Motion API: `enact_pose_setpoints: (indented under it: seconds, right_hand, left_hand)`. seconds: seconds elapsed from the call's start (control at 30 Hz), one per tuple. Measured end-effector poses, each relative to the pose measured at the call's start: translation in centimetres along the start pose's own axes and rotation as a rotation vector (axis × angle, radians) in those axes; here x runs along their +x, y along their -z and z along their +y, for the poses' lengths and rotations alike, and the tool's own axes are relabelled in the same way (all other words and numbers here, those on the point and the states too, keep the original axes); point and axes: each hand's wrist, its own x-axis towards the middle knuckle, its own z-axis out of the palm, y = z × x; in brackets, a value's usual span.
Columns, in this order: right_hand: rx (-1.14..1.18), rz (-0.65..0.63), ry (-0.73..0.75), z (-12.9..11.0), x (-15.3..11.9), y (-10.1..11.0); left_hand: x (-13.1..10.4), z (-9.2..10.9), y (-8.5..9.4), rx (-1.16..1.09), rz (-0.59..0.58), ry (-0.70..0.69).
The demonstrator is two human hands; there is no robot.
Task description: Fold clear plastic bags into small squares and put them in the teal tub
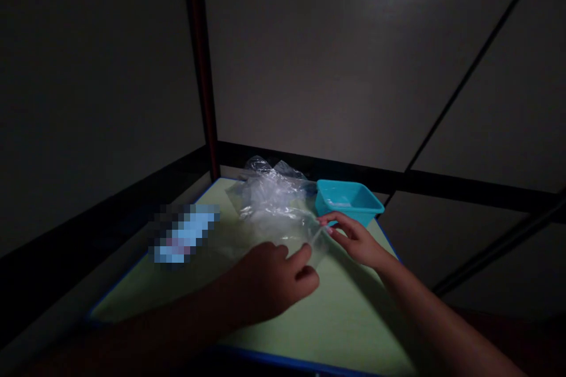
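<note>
A clear, crumpled plastic bag (274, 191) lies toward the back of a pale green table (327, 324), and a thin flap of clear plastic stretches from it toward the hands. My right hand (351, 238) pinches the edge of that flap between thumb and fingers, just in front of a turquoise basin (347, 197). Closer to me, my left hand (283, 277) is closed beside the same flap, its thumb and forefinger curled near the plastic's edge. What its fingers hold, if anything, is too dark to make out.
At the table's left side lies a light blue item (188, 235), blurred into blocks. The table has a blue edge. Dark wall panels (309, 70) rise behind it, with a reddish upright strip (201, 59) near the back left corner.
</note>
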Motion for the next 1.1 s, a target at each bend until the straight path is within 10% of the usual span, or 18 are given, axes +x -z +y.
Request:
enact_pose_setpoints:
  seconds: [0.27, 0.5, 0.7, 0.87, 1.1]
  right_hand:
    - [-0.672, -0.243, 0.364, 0.2, -3.4, -1.9]
    - [-0.864, -0.644, 0.181, 2.1, -5.6, -1.7]
    - [-0.877, -0.673, 0.155, 4.3, -7.5, -0.5]
    - [-0.872, -0.634, 0.187, 4.4, -8.1, -0.8]
    - [-0.880, -0.645, 0.283, 4.7, -8.1, -0.3]
  left_hand:
    - [0.0, 4.5, -7.9, -0.070, -0.159, 0.118]
    - [-0.6, 4.2, -6.0, -0.442, -0.348, 0.188]
    - [-2.0, 1.7, -2.1, -0.803, -0.441, 0.330]
    - [-2.0, 3.8, -4.8, -0.856, -0.496, 0.182]
    - [-0.9, 8.1, -8.2, -0.696, -0.630, 0.405]
